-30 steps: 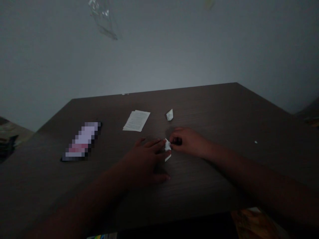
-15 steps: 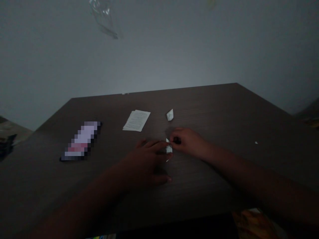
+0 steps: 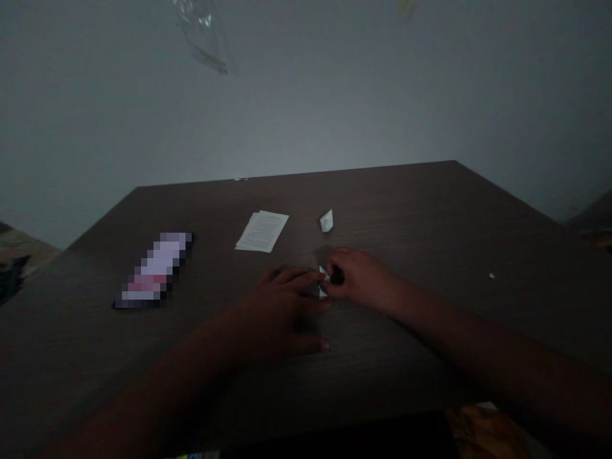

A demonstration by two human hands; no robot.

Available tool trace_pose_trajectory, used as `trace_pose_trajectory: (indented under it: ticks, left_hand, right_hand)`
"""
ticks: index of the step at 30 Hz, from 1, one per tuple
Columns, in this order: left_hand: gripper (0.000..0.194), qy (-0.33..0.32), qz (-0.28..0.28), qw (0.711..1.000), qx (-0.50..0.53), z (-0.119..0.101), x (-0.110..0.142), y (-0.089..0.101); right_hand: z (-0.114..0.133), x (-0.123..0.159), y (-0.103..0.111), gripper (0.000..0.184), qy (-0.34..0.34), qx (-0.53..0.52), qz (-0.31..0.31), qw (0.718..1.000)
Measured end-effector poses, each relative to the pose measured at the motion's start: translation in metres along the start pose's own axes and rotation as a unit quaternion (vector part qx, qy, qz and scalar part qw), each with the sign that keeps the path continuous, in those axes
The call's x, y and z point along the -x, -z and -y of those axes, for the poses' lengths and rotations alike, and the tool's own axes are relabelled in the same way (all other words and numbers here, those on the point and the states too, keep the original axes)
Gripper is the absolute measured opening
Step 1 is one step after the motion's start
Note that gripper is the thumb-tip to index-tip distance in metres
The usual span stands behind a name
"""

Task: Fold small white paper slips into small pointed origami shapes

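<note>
A small folded piece of printed paper (image 3: 322, 292) lies on the table between my two hands, partly covered by fingers. My left hand (image 3: 287, 309) rests on the tabletop with its fingers stretched out and apart, fingertips touching the paper's left side. From the right, my right hand (image 3: 356, 274) has its thumb and index finger curled together at the paper's edge in a pinch. Beyond the hands sits another folded paper piece (image 3: 326, 221), shaped to a point. A small stack of printed paper sheets (image 3: 262, 231) lies to its left.
A phone (image 3: 155, 271) with a blurred-out screen lies at the left of the brown table (image 3: 406, 204). A tiny paper scrap (image 3: 491, 276) is at the right. The table's far edge meets a pale wall (image 3: 310, 95), where a clear plastic item (image 3: 203, 35) hangs.
My right thumb has moved down and left over the folded paper, covering more of it. The left hand has stayed nearly still on the table.
</note>
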State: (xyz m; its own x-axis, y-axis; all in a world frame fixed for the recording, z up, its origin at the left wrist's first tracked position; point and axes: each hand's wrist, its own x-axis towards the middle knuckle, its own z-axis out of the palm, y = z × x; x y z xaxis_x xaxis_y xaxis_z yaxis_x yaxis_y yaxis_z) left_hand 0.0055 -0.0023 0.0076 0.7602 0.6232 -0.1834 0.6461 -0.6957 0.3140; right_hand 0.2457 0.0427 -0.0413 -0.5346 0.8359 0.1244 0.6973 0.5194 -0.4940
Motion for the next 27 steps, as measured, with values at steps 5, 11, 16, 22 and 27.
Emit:
trace_pose_trajectory:
  ticks: [5, 11, 16, 22, 27]
  left_hand:
    - [0.057, -0.002, -0.008, 1.000, 0.005, 0.002, 0.000, -0.002]
    - [0.058, 0.014, -0.003, 1.000, 0.006, 0.002, -0.001, -0.002]
    - [0.056, 0.025, 0.010, 1.000, 0.008, -0.002, -0.001, 0.002]
    - [0.048, 0.022, 0.010, 1.000, 0.000, -0.002, -0.002, 0.004]
    - [0.052, 0.018, 0.000, 1.000, 0.001, 0.000, -0.003, 0.001]
  right_hand:
    - [0.006, -0.001, -0.002, 0.025, -0.018, 0.023, -0.014, 0.999]
    - [0.001, -0.002, 0.000, 0.026, -0.007, 0.033, -0.004, 0.999]
    - [-0.007, 0.000, 0.007, 0.026, 0.014, 0.024, 0.016, 0.999]
    - [-0.005, 0.000, 0.007, 0.025, 0.031, 0.035, 0.016, 0.999]
    - [0.003, -0.003, 0.006, 0.025, 0.022, 0.054, 0.017, 0.998]
